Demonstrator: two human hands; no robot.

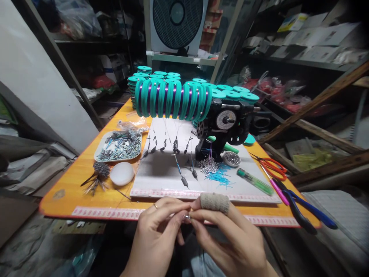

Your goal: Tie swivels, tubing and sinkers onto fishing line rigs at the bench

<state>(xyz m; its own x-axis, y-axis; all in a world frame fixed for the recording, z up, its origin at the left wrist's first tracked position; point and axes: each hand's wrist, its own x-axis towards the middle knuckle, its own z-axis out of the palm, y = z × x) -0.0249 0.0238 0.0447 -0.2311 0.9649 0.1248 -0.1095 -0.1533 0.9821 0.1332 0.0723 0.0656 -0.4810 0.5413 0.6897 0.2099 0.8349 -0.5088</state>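
At the table's front edge my left hand and my right hand meet, fingertips pinched together. Between them shows a small shiny metal piece, too small to name exactly. A grey knitted sleeve wraps one finger of my right hand, and a ring sits on my left. Just beyond the hands lies a white board with a pink measuring strip along its front. On it rest several wire-hung weights, one a dark sinker below a strand of blue and silver pieces.
A black winding machine carries a row of teal spools. At left are a white tray of small parts and a white dish. Silver beads, orange scissors, a green tube and blue-handled pliers lie rightward.
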